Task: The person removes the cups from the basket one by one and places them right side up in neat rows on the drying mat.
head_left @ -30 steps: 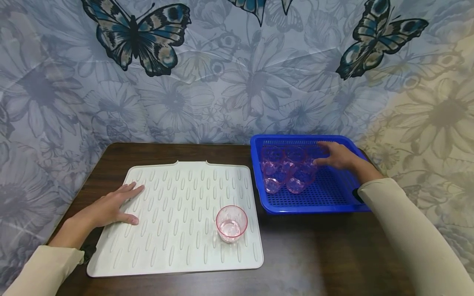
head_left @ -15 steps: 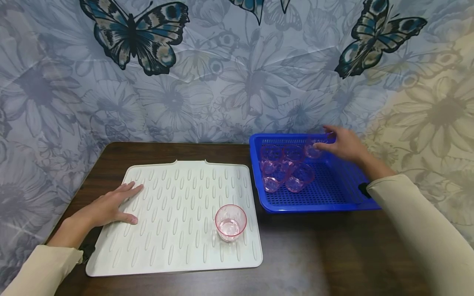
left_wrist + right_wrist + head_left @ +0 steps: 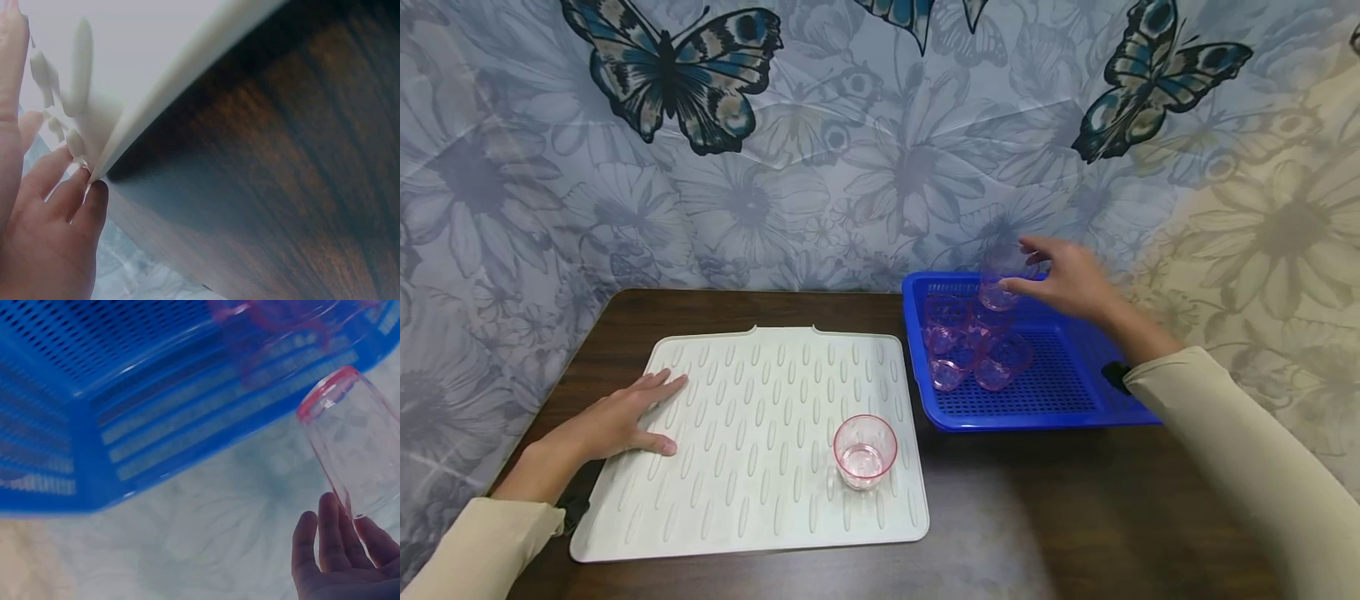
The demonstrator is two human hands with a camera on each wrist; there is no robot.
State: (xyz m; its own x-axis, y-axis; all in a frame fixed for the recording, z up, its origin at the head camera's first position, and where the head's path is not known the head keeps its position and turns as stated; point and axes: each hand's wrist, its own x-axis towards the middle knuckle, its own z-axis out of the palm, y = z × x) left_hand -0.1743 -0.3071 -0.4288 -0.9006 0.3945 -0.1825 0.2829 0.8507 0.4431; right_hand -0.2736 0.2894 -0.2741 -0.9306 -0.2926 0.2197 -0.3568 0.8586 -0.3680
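My right hand [image 3: 1071,282] pinches a clear drinking glass [image 3: 997,275] with a pink rim, held over the back of the blue basket [image 3: 1030,422]. In the right wrist view this glass [image 3: 359,440] is tilted, with fingertips near its base. Several similar pink-tinted glasses [image 3: 951,358] sit together in the basket's left half. At the other side, my left hand [image 3: 613,421] rests with spread fingers on the left edge of a white ribbed drying mat [image 3: 737,467]. One upright pink-rimmed glass [image 3: 865,446] stands on the mat's right part.
The mat and basket lie side by side on a dark brown wooden table [image 3: 992,517]. Behind the table hangs a blue floral cloth [image 3: 850,192] with butterflies. The basket's raised rim stands between its glasses and the mat.
My right hand has lifted a glass up out of the basket's back part, then moved it left above the basket. The left hand stays on the mat.
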